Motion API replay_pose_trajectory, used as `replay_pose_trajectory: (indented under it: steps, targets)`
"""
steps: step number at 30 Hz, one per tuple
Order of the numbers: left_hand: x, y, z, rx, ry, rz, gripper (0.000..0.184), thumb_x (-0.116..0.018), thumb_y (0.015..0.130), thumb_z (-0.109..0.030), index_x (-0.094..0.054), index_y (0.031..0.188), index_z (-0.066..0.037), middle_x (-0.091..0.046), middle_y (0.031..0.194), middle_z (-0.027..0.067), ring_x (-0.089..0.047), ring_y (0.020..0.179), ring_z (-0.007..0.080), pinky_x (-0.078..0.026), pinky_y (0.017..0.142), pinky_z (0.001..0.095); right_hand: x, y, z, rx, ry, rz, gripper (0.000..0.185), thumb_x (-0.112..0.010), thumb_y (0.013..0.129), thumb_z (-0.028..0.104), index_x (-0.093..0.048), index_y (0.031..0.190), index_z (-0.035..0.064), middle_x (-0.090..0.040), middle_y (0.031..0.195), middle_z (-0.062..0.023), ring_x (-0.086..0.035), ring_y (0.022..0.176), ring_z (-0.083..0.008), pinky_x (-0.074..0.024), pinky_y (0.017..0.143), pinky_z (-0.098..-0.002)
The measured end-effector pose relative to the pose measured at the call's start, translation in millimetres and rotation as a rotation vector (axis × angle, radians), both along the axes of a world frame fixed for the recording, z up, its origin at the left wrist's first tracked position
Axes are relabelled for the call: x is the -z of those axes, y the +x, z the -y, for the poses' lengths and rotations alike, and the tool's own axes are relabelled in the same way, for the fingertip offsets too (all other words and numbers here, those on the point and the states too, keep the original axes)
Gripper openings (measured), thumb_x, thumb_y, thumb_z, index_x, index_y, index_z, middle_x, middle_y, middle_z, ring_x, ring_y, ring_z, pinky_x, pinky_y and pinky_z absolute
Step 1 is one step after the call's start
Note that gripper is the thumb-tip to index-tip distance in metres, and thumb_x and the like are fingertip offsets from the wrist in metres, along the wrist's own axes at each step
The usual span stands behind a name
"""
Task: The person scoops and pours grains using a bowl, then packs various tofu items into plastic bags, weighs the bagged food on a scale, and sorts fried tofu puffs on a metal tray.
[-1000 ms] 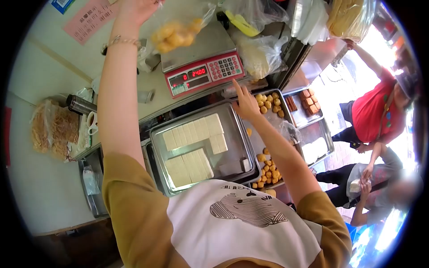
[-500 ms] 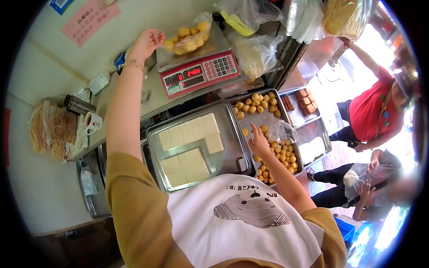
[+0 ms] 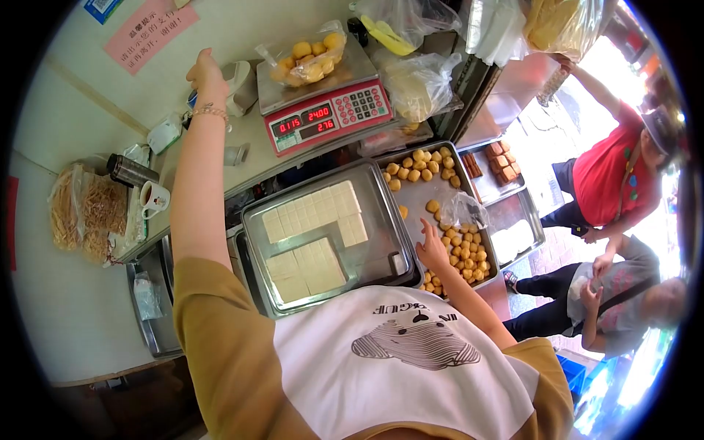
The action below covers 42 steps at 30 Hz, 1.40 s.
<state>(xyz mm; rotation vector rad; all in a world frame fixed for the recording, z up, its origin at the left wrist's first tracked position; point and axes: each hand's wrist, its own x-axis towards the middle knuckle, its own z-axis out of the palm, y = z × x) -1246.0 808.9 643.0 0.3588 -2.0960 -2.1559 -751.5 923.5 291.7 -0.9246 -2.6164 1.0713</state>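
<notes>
Since a clear bag of yellow balls (image 3: 311,60) is parked on the pan of the red scale (image 3: 328,116), upper middle of the frame, the numbers 0.115, 24.00 and 2.76 can be read off the lit display. No hand is kept on the bag. At upper left, the left hand (image 3: 206,73) is held up near the scale, just below the pink notice (image 3: 150,35). It's mostly seen from the back, so whether its grip is spread or pressed together honestly can't be told. A bracelet (image 3: 210,111) is worn on that wrist.

Right of centre, the right hand (image 3: 431,248) is held over the left side of a metal tray (image 3: 416,196) where loose yellow balls (image 3: 464,253) are piled up. Its grip is loosely spread, index finger stretched out, nothing pinched; whether a ball is touched can't be made out. A crumpled clear bag (image 3: 463,210) is also seen in there.

Mid-frame, white blocks (image 3: 312,213) are laid out in two groups in a bigger tray (image 3: 375,258). Over at left, a mug (image 3: 155,199) and a dark flask (image 3: 133,170) are set on the worktop (image 3: 207,170). Two people, one dressed in red (image 3: 614,174) and one in grey (image 3: 625,282), are seen at far right.
</notes>
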Motion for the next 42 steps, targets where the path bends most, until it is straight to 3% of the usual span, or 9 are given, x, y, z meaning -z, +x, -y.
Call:
replay_pose_trajectory:
  steps: [5,15,17,20,23,29,36,41,42]
  targets:
    - [1.3,9.8,-2.7,-0.041,-0.044,0.007,0.079,-0.066,0.072,-0.041,-0.026,0.128,-0.002,-0.028,0.134,0.0176,-0.033,0.120,0.0297,-0.035,0.098,0.0396,-9.5,18.3,-0.9,0.005,-0.003,0.057,0.066,-0.056,0.075,0.009,-0.028,0.135,0.0123,-0.048,0.115,-0.0178,-0.055,0.098,-0.0362,-0.0477,0.075,-0.0439]
    - [13.2,15.8,-23.1,-0.105,-0.106,-0.084,0.094,-0.075,0.060,-0.045,-0.025,0.127,-0.003,-0.031,0.129,0.0175,-0.032,0.118,0.0300,-0.030,0.101,0.0376,15.1,62.8,-3.7,0.124,-0.002,0.061,0.063,-0.057,0.076,0.010,-0.031,0.133,0.0112,-0.046,0.114,-0.0178,-0.053,0.097,-0.0362,-0.0468,0.076,-0.0421]
    - [25.8,3.8,-24.4,-0.092,-0.096,-0.141,0.095,-0.075,0.059,-0.045,-0.025,0.127,-0.002,-0.031,0.128,0.0180,-0.033,0.117,0.0301,-0.032,0.099,0.0388,20.4,75.3,-1.6,0.164,-0.006,0.046,0.059,-0.059,0.077,0.014,-0.034,0.130,0.0092,-0.044,0.115,-0.0178,-0.054,0.096,-0.0378,-0.0473,0.076,-0.0448]
    - [43.6,-12.0,-28.2,-0.037,-0.040,-0.173,0.097,-0.076,0.058,-0.045,-0.024,0.127,-0.001,-0.031,0.128,0.0189,-0.037,0.115,0.0303,-0.037,0.096,0.0407,31.6,88.6,-1.8,0.247,-0.034,0.253,0.046,-0.055,0.078,0.014,-0.043,0.122,0.0097,-0.047,0.112,-0.0179,-0.054,0.098,-0.0344,-0.0462,0.079,-0.0420]
    - [34.1,2.8,-27.7,0.012,-0.016,-0.113,0.098,-0.078,0.057,-0.041,-0.023,0.127,0.000,-0.032,0.126,0.0188,-0.040,0.114,0.0297,-0.043,0.092,0.0424,73.1,106.2,-8.9,0.277,-0.057,0.284,0.034,-0.053,0.079,0.018,-0.051,0.112,0.0082,-0.050,0.109,-0.0166,-0.056,0.096,-0.0326,-0.0465,0.079,-0.0420]
    - [29.8,12.1,-30.8,-0.002,-0.046,-0.092,0.101,-0.082,0.052,-0.030,-0.020,0.126,0.002,-0.034,0.125,0.0204,-0.041,0.113,0.0293,-0.044,0.092,0.0437,87.3,118.1,-10.8,0.355,-0.091,0.339,0.026,-0.052,0.081,0.023,-0.057,0.101,0.0069,-0.054,0.105,-0.0159,-0.057,0.091,-0.0340,-0.0474,0.077,-0.0434]
    - [37.6,2.8,-40.6,-0.028,-0.069,-0.092,0.096,-0.081,0.055,-0.029,-0.023,0.125,0.004,-0.036,0.125,0.0224,-0.043,0.113,0.0299,-0.044,0.092,0.0428,72.7,125.1,-16.1,0.524,-0.177,0.283,0.022,-0.049,0.082,0.018,-0.060,0.093,0.0039,-0.057,0.096,-0.0171,-0.056,0.092,-0.0340,-0.0458,0.079,-0.0411]
    - [38.0,36.8,-43.2,-0.052,0.039,-0.156,0.080,-0.078,0.060,-0.024,-0.028,0.118,0.002,-0.044,0.117,0.0197,-0.046,0.110,0.0268,-0.044,0.090,0.0424,94.0,122.3,-54.2,0.650,0.127,0.141,0.015,-0.051,0.083,0.015,-0.061,0.090,0.0060,-0.057,0.094,-0.0137,-0.054,0.089,-0.0325,-0.0455,0.074,-0.0423]
    - [51.2,30.1,-34.3,0.047,0.144,-0.185,0.073,-0.076,0.063,-0.022,-0.030,0.115,0.001,-0.045,0.115,0.0177,-0.047,0.108,0.0257,-0.044,0.090,0.0418,92.3,115.7,-67.7,0.638,0.149,0.116,0.015,-0.051,0.082,0.015,-0.061,0.090,0.0058,-0.057,0.093,-0.0138,-0.054,0.089,-0.0324,-0.0456,0.075,-0.0420]
